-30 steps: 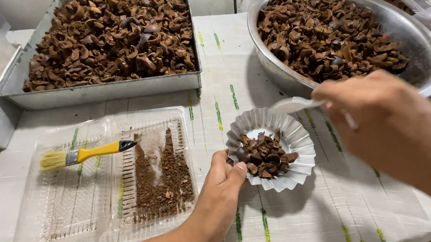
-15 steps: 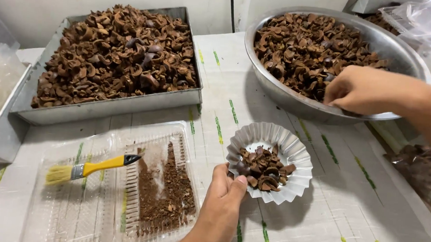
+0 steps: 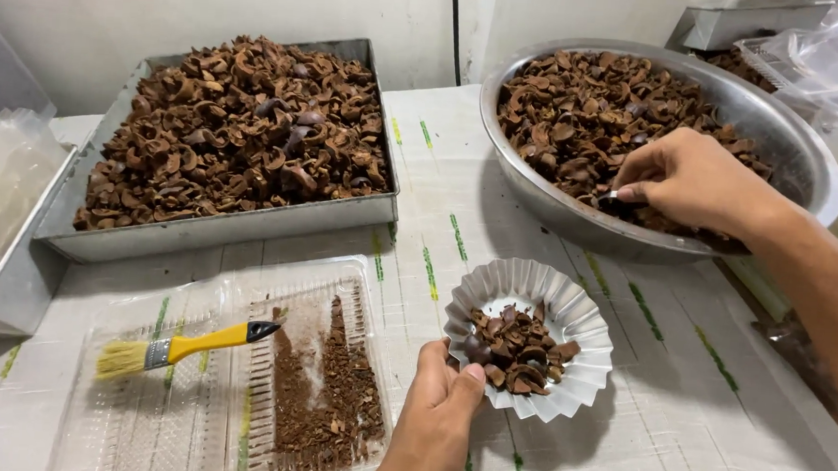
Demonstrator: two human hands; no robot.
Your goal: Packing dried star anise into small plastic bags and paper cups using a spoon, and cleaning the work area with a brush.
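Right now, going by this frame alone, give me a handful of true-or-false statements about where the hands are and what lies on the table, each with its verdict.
1. The left hand touches the rim of the white fluted paper cup. True.
2. The right hand rests on the rectangular metal tray. False: it reaches into the round metal bowl of brown shell pieces.
3. The yellow-handled brush lies on the clear plastic tray. True.
4. The paper cup is empty. False: it holds some brown shell pieces.
5. The left hand holds the brush. False: the brush lies apart from both hands.
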